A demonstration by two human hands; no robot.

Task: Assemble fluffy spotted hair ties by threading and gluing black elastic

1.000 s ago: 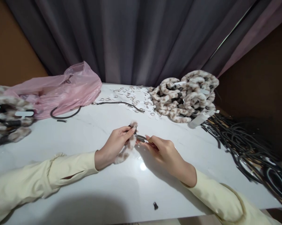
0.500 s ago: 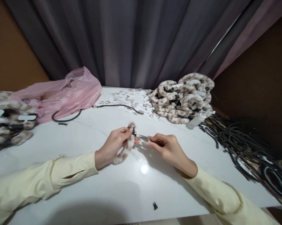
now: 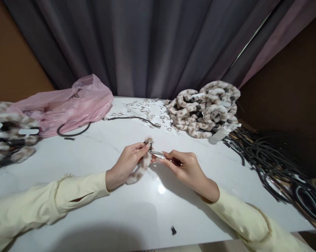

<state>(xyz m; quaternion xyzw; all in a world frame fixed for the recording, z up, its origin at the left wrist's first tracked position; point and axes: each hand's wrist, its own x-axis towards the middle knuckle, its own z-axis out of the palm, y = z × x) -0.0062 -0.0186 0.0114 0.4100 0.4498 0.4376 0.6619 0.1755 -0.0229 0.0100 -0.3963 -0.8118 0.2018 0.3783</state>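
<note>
Near the middle of the white table, my left hand [image 3: 128,161] is closed round a fluffy white and brown fur strip [image 3: 138,174], whose lower part curves down beneath the fingers. A dark piece sits at the strip's upper part, by my left thumb. From the right, my right hand [image 3: 190,169] pinches a small metal tool [image 3: 158,154], with its tip against the dark piece. What exactly the tip grips is too small to tell.
A pink plastic bag [image 3: 76,105] and furry loops [image 3: 13,143] lie left. Small rings [image 3: 147,113] and a black cord [image 3: 134,118] lie behind. Furry loops [image 3: 207,108], a white bottle [image 3: 219,134] and black cords [image 3: 268,161] are right. A black scrap [image 3: 173,230] lies in front.
The metal tool has moved slightly left and turned, with its tip now at the dark piece. My right hand has shifted a little left. My left hand keeps its hold on the strip.
</note>
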